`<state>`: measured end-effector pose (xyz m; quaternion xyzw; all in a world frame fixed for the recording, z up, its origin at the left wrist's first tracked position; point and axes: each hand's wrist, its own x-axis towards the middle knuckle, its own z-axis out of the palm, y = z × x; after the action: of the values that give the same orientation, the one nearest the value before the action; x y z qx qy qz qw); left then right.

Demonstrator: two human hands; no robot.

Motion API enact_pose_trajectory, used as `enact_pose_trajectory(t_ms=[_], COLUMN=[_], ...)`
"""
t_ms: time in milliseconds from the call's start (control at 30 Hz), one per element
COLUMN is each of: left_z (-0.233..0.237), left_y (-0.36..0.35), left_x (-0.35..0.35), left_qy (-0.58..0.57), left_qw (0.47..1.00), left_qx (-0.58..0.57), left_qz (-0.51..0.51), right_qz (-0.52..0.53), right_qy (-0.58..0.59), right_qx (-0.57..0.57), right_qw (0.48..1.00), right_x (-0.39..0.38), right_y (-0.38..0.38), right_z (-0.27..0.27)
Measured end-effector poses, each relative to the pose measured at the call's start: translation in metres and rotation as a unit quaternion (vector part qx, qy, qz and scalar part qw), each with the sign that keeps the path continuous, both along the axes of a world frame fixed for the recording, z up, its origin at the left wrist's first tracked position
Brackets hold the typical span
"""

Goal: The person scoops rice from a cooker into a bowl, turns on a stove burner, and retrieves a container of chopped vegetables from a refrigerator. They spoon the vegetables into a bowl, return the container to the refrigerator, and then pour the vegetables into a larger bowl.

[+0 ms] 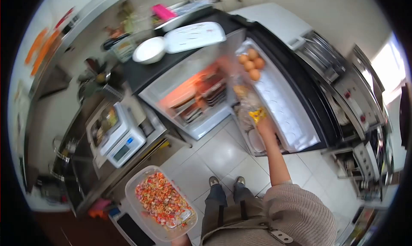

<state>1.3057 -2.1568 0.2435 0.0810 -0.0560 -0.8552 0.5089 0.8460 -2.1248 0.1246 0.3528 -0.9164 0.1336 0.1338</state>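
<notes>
My left hand (182, 239) supports a clear plastic container (130, 190) at the lower left, its fingers partly hidden beneath it. Inside lies a mix of chopped red, orange and white pieces (162, 199). On the other side, my right hand (266, 126) reaches into the shelf of the open fridge door (288, 96). Its fingers are closed at a yellow packet (257, 114), though the fingertips are partly hidden. Beside that packet are clear plastic bags (246, 101). Several brown eggs (254, 65) sit in the rack at the door's upper end.
Stacked packs (201, 101) fill the lit fridge interior. On top of the fridge stand a white bowl (149, 50), a white lid (195, 37) and a metal tray (189, 12). A digital scale (121, 149) is on the left counter. Metal racks (326, 59) line the right.
</notes>
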Motion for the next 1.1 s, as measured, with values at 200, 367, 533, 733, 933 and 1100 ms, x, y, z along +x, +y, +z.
enact_pose_trajectory(t_ms=[200, 367, 533, 733, 933, 1100], left_z=[-0.031, -0.020, -0.035, -0.091, -0.094, -0.121], left_y=[-0.023, -0.011, 0.007, 0.014, 0.002, -0.014], left_x=[0.093, 0.153, 0.051, 0.060, 0.059, 0.060], left_qy=[-0.018, -0.066, -0.149, -0.163, -0.108, -0.187], left_qw=[0.989, 0.955, 0.911, 0.882, 0.896, 0.831], left_qx=[-0.015, -0.008, -0.032, -0.035, -0.103, -0.040], left_qz=[0.148, 0.288, 0.382, 0.441, 0.419, 0.523], right_qz=[-0.032, 0.072, 0.118, 0.068, 0.240, 0.355], right_qy=[-0.036, 0.095, 0.156, 0.018, -0.094, -0.243], right_qx=[0.133, 0.436, 0.116, -0.202, -0.230, 0.047], right_qw=[0.990, 0.892, 0.974, 0.977, 0.938, 0.902], right_x=[0.044, 0.005, -0.158, -0.081, 0.024, 0.048], right_y=[-0.035, -0.041, -0.051, 0.007, -0.004, -0.044], right_z=[-0.037, -0.051, -0.184, -0.216, -0.198, -0.222])
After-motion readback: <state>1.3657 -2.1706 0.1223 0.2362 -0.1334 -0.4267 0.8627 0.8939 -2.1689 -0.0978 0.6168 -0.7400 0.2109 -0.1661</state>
